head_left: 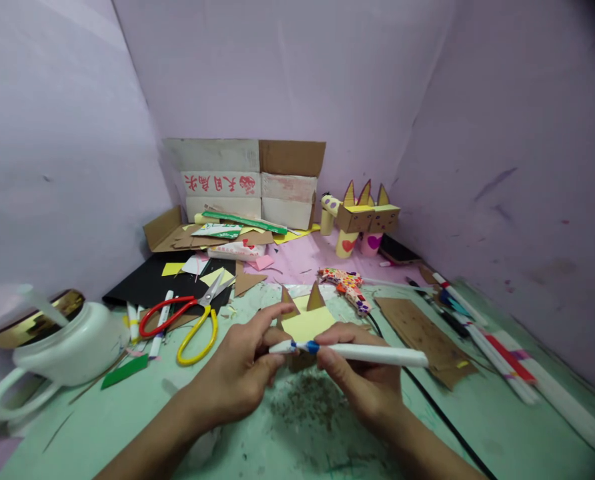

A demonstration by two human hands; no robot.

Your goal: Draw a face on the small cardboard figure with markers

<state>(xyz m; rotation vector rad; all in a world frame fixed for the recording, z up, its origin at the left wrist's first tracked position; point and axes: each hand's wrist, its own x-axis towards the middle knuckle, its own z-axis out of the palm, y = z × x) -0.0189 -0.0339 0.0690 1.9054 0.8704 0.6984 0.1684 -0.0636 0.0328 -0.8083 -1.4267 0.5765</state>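
Note:
In the middle, my right hand (365, 373) is closed around the white barrel of a marker pen (377, 354) with a blue collar. My left hand (245, 363) pinches the marker's white cap (280, 347) at the other end. Cap and collar sit very close together; whether they still touch I cannot tell. Just beyond my fingers stands a small cardboard box with a yellow top (310, 325) and two pointed brown ears (316, 298). My hands and the marker hide its lower part.
Scissors (205, 303) with red and yellow handles lie left, near a white teapot-like vessel (85, 343). A patterned glue gun (347, 287) trails a black cord on the right. Finished cardboard animals (357, 219) stand behind it. Cardboard (422, 337) and markers (502, 360) lie right.

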